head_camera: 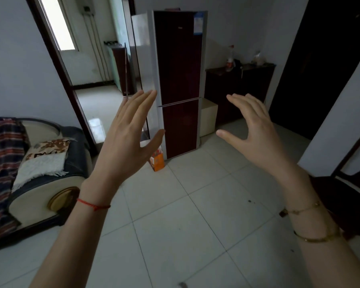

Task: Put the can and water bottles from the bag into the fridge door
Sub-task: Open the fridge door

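Fridge (179, 80): tall, glossy maroon box. Your left hand (127, 140), right hand (256, 138) before it: fingers (146, 100) spread, empty. Orange bag (157, 161) at its foot.

A thin red string bracelet (94, 205), knotted, circles the wrist behind the left hand (129, 138), well back from the fingers. Behind the right hand (256, 140), a fine gold chain (301, 209) with a small charm sits nearer the fingers, and a plain gold bangle (318, 238) farther up the bare forearm.
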`<control>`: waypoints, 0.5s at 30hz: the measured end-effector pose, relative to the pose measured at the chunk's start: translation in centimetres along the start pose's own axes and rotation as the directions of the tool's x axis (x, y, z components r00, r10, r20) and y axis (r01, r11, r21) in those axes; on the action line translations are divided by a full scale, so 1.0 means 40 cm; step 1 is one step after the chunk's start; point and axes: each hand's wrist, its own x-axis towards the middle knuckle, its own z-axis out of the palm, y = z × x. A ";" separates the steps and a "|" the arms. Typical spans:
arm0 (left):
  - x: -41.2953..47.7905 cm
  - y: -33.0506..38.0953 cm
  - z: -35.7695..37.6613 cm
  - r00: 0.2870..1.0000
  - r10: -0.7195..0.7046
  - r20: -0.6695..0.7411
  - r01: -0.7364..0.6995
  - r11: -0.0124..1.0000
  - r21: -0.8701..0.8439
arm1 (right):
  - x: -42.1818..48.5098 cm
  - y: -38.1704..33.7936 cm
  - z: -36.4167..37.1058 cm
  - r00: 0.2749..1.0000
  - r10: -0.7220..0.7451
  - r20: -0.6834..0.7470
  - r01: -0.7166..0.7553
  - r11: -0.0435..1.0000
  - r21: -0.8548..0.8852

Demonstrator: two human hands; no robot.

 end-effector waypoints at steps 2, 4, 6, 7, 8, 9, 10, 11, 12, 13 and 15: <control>0.015 -0.032 0.029 1.000 -0.011 0.020 0.011 1.000 -0.020 | 0.034 0.018 0.031 1.000 0.005 0.021 -0.005 1.000 0.005; 0.034 -0.071 0.058 0.999 -0.022 0.048 0.023 0.999 -0.024 | 0.070 0.034 0.064 0.999 0.009 0.034 -0.009 1.000 0.011; 0.058 -0.115 0.086 0.997 -0.047 0.069 0.048 0.998 -0.027 | 0.110 0.049 0.097 0.999 0.018 0.045 -0.019 0.999 0.027; 0.071 -0.138 0.100 0.996 -0.052 0.074 0.054 0.998 -0.030 | 0.129 0.057 0.114 0.998 0.025 0.055 -0.027 0.999 0.036; 0.083 -0.158 0.114 0.996 -0.051 0.078 0.053 0.998 -0.033 | 0.146 0.064 0.132 0.997 0.030 0.066 -0.033 0.999 0.042; 0.095 -0.179 0.128 0.995 -0.048 0.083 0.051 0.998 -0.036 | 0.164 0.072 0.150 0.997 0.033 0.075 -0.036 0.998 0.045; 0.106 -0.199 0.142 0.995 -0.048 0.090 0.052 0.998 -0.037 | 0.181 0.081 0.168 0.996 0.034 0.080 -0.038 0.998 0.047; 0.116 -0.219 0.156 0.994 -0.052 0.096 0.056 0.998 -0.037 | 0.199 0.089 0.186 0.996 0.036 0.084 -0.040 0.998 0.047; 0.125 -0.238 0.169 0.993 -0.059 0.100 0.063 0.997 -0.038 | 0.215 0.096 0.204 0.995 0.040 0.087 -0.044 0.998 0.045; 0.130 -0.255 0.182 0.993 -0.068 0.101 0.073 0.997 -0.041 | 0.226 0.102 0.220 0.995 0.044 0.092 -0.048 0.998 0.043; 0.145 -0.289 0.209 0.990 -0.086 0.109 0.093 0.994 -0.060 | 0.249 0.114 0.254 0.993 0.059 0.106 -0.065 0.996 0.054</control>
